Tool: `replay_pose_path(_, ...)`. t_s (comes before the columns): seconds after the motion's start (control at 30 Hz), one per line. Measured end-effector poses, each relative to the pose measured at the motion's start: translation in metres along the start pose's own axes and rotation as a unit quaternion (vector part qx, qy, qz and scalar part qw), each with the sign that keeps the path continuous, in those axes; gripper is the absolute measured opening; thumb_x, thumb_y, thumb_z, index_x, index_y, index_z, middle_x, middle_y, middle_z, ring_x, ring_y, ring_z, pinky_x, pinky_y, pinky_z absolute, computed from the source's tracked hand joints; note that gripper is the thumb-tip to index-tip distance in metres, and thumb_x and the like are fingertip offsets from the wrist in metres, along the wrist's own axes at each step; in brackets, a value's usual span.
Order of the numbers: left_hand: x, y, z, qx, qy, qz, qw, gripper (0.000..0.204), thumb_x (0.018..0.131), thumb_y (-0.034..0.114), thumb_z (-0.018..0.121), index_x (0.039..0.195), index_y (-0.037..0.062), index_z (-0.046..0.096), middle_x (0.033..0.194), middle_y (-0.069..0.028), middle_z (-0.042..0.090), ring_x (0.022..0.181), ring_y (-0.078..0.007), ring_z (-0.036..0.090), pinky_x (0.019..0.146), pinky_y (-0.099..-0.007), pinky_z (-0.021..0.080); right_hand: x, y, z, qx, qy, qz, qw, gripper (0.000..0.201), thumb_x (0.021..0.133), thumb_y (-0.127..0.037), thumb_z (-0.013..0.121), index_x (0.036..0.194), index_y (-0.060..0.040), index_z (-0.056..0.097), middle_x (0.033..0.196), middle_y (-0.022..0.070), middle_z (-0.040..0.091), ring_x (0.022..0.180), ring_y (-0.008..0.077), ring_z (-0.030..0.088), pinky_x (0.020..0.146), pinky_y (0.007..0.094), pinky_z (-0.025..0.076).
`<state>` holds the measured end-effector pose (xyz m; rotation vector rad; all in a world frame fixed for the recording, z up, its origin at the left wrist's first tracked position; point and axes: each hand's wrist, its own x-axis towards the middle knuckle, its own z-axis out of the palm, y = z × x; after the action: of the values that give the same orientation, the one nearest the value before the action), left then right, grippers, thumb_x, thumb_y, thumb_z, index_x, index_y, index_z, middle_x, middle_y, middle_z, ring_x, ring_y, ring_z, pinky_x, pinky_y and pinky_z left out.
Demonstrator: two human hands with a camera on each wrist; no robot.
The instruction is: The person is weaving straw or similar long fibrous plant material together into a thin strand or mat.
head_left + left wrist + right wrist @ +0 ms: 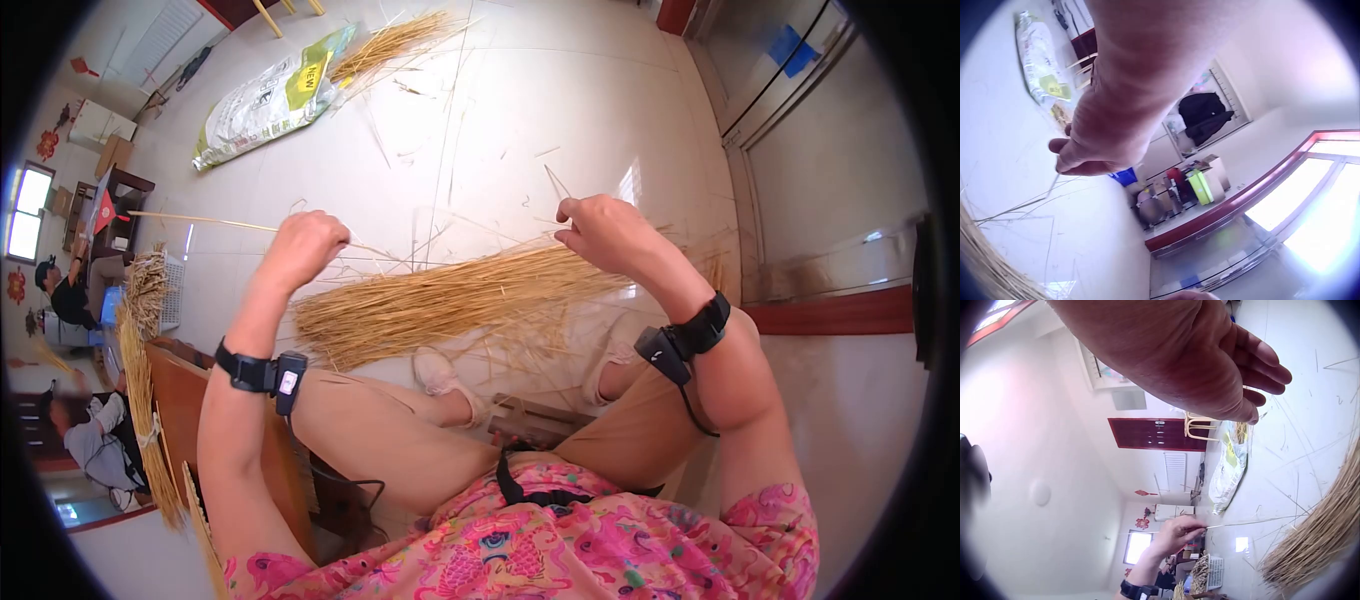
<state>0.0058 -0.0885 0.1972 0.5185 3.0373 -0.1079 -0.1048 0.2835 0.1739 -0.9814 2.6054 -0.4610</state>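
Note:
My left hand (pixel 305 245) pinches a long thin straw stalk (pixel 200 218) between thumb and fingertips. One end of the stalk sticks out far to the left; the other points right, over the pile. My right hand (pixel 1229 369) hovers beyond the pile's right part, with fingers loosely extended and nothing seen between them. Below both hands a thick pile of straw (pixel 430 300) lies across the floor in front of the feet. In the left wrist view the left fingertips (pixel 1063 164) show, with thin stalks running down toward the pile.
A white and green sack (pixel 265 110) with straw coming out of its mouth lies at the back. Loose stalks are scattered on the tiled floor (pixel 560 80). At left, a tied straw bundle (pixel 145 410) leans by a wooden board (pixel 230 430). Other people sit farther left.

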Motion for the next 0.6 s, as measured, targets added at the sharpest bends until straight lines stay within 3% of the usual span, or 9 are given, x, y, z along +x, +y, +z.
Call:
replay_pose_path(0.23, -0.014, -0.007, -0.084, 0.076, -0.024, -0.019, 0.997, 0.001, 0.069, 0.009, 0.065, 0.069, 0.0088, 0.066, 0.07, -0.0063, 0.063, 0.074, -0.0242, 0.059, 0.069, -0.0351, 0.045, -0.001, 0.001, 0.003, -0.004, 0.001, -0.005, 1.0, 0.026, 0.082, -0.023, 0.061, 0.096, -0.0017, 0.062, 0.081, 0.0179, 0.065, 0.079, 0.0346, 0.063, 0.07, 0.0419, 0.051)
replay_pose_path(0.37, -0.016, -0.008, -0.115, 0.063, -0.045, -0.041, 0.996, 0.002, 0.069, 0.007, 0.066, 0.071, 0.0058, 0.065, 0.07, -0.0089, 0.061, 0.073, -0.0281, 0.058, 0.065, -0.0373, 0.046, -0.002, 0.0, 0.001, -0.004, 0.013, -0.017, 1.0, 0.025, 0.082, -0.023, 0.061, 0.095, -0.0014, 0.062, 0.08, 0.0184, 0.065, 0.078, 0.0347, 0.063, 0.068, 0.0417, 0.051)
replay_pose_path(0.5, -0.014, -0.005, -0.113, 0.032, -0.037, -0.053, 0.997, 0.003, 0.071, 0.007, 0.064, 0.073, 0.0058, 0.064, 0.07, -0.01, 0.061, 0.073, -0.0288, 0.058, 0.065, -0.0377, 0.046, -0.002, 0.0, 0.001, -0.007, 0.019, -0.026, 0.999, 0.025, 0.082, -0.023, 0.062, 0.094, -0.0012, 0.062, 0.08, 0.0184, 0.065, 0.077, 0.035, 0.063, 0.067, 0.0416, 0.051)
replay_pose_path(0.6, -0.009, -0.009, -0.073, -0.026, -0.02, -0.064, 0.997, 0.005, 0.073, 0.008, 0.062, 0.077, 0.005, 0.062, 0.073, -0.012, 0.061, 0.074, -0.0305, 0.058, 0.065, -0.0386, 0.046, -0.003, 0.001, 0.0, -0.008, 0.011, -0.022, 1.0, 0.025, 0.082, -0.023, 0.062, 0.094, -0.0013, 0.062, 0.08, 0.0184, 0.065, 0.077, 0.0349, 0.063, 0.068, 0.0416, 0.051)
